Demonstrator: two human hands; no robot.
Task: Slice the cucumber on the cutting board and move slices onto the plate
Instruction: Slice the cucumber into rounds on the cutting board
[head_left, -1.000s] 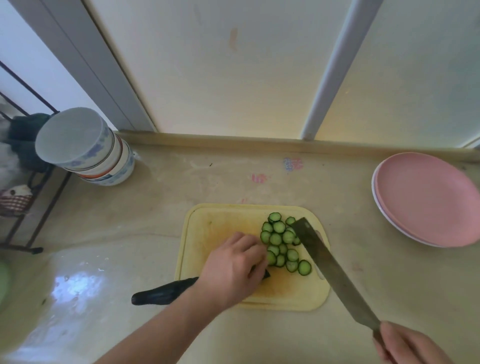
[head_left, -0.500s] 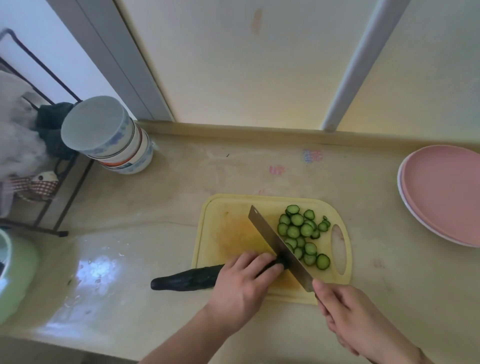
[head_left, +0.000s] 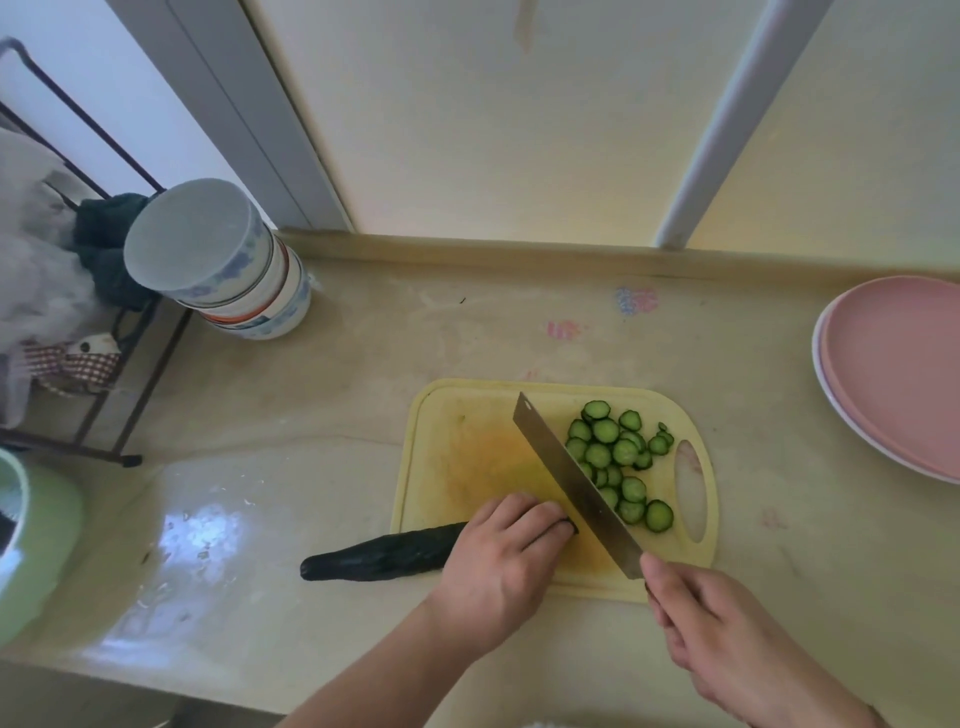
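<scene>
The left hand (head_left: 506, 564) grips the cucumber (head_left: 384, 557) at the board's (head_left: 457, 467) near-left edge while the right hand (head_left: 727, 639) grips the knife (head_left: 571, 478) beside its cut end, slices (head_left: 618, 462) piled right.

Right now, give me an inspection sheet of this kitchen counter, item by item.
Surface: beige counter with faint pink and blue marks and a glare patch at the left.
Job's things: yellow cutting board; cucumber lying half on the board, half on the counter; pile of slices on the board's right side; knife set at the cucumber's cut end; pink plates, stacked, no slices on them.
Clutter: stack of bowls, upside down; green container.
Grippers: left hand holds the cucumber; right hand grips the knife handle.
Cables: nothing seen.
Surroundings: pale wall panels; wire rack with cloths.
</scene>
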